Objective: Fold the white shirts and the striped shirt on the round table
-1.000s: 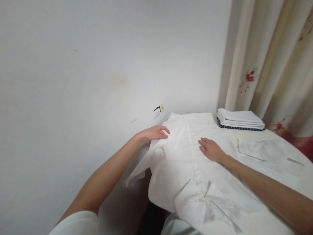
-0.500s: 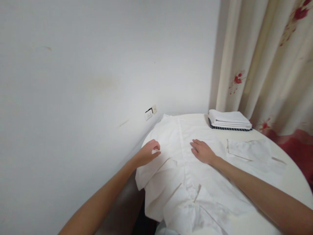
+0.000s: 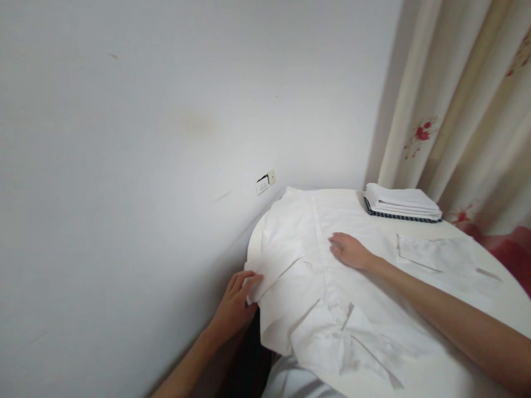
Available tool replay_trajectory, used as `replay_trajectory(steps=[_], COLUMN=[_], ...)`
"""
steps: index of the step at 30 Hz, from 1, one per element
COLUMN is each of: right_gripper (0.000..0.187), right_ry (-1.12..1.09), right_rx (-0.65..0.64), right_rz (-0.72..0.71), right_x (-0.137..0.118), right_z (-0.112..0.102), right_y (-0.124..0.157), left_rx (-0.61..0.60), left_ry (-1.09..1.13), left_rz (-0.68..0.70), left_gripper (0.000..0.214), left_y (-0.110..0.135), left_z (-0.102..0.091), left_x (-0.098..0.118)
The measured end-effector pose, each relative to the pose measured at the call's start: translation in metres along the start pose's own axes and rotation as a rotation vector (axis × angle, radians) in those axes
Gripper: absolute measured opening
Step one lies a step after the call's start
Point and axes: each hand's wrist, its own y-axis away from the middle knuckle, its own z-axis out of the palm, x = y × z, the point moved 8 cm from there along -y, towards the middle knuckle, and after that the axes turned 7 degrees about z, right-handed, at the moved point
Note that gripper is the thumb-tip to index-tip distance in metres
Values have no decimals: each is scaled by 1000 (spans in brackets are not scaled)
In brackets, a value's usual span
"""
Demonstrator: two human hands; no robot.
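A white shirt [image 3: 320, 271] lies front up on a round-edged white desk [image 3: 435, 381], its button strip running from the far end toward the wearer of the camera; the right hand [image 3: 349, 250] rests palm down on the cloth just right of that strip, fingers loosely together and slightly bent, pinching nothing, its forearm crossing the shirt from the right; the left hand [image 3: 237, 298] is lower down, at the shirt's left edge by the desk's rim, fingertips over the cloth and thumb curled below, though whether it pinches the fabric I cannot tell; near this hand the shirt spills past the rim, with a dark gap beneath, and the wall [image 3: 166, 210] stands close on that side, leaving little room to swing outward; farther back, a narrow strip of desk shows between shirt and left rim; on the right, a sleeve [image 3: 440, 255] stretches flat toward the curved rim, with some desk surface between it and a folded white stack [image 3: 404, 200] at the far right edge; behind the stack hangs a cream curtain [image 3: 468, 127] with red blooms; a socket [image 3: 262, 186] sits on the wall, left of the shirt's far end.
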Motion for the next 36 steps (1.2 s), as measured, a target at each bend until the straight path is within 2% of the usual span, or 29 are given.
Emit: replay_trajectory(steps=[2,4,6,9,12,13,15,17,19,21,23,26,28,29,32,34,36], right_gripper=[39,36,34,29,27,27,28,28,31,37,45,57,59,57,54,53,52], right_ry=[-48,-89,-137,-262,-473,-554,-711,-838,-927,-972,-994,-1044,-1033,-997,-811,-673,-526], right_rx=[10,34,68,126,165,171,176,184,212,261,275,167,90,74,78,92,129], right_rz=[-59,-99,-120,-178,-266,-282,-277,-235,-197,-148,-28,278,421,457,496,441,269], right_x=[-17,-33,-46,-69,-97,-105,-117,-120,-116,-101,-76,-28,1,14,42,45,28], right_z=[-6,-13,-22,-39,-61,-69,-84,-97,-111,-123,-127,-111,-95,-88,-67,-56,-51], right_y=[2,5,7,6,5,4,1,-1,-1,0,1,1,0,-1,-10,-17,-23], left_rx=[119,185,241,378,542,604,656,577,418,266,185,78,-27,-69,-140,-177,-199], left_ry=[-45,-82,-142,-317,-439,-437,-377,-269,-160,-71,-4,78,122,137,132,97,54], left_rz=[-17,-47,-70,-59,50,98,199,321,444,501,461,423,450,462,429,358,272], left_gripper=[60,53,43,33,30,29,29,31,34,33,38,76,95,97,75,53,42], left_y=[6,7,1,-22,-63,-80,-117,-157,-194,-223,-244,-261,-263,-262,-248,-230,-207], left_z=[-2,-15,-41,-100,-151,-162,-169,-151,-113,-68,-29,13,28,31,26,22,20], left_x=[-5,-16,-27,-32,-12,-1,27,60,95,125,141,154,157,155,133,107,75])
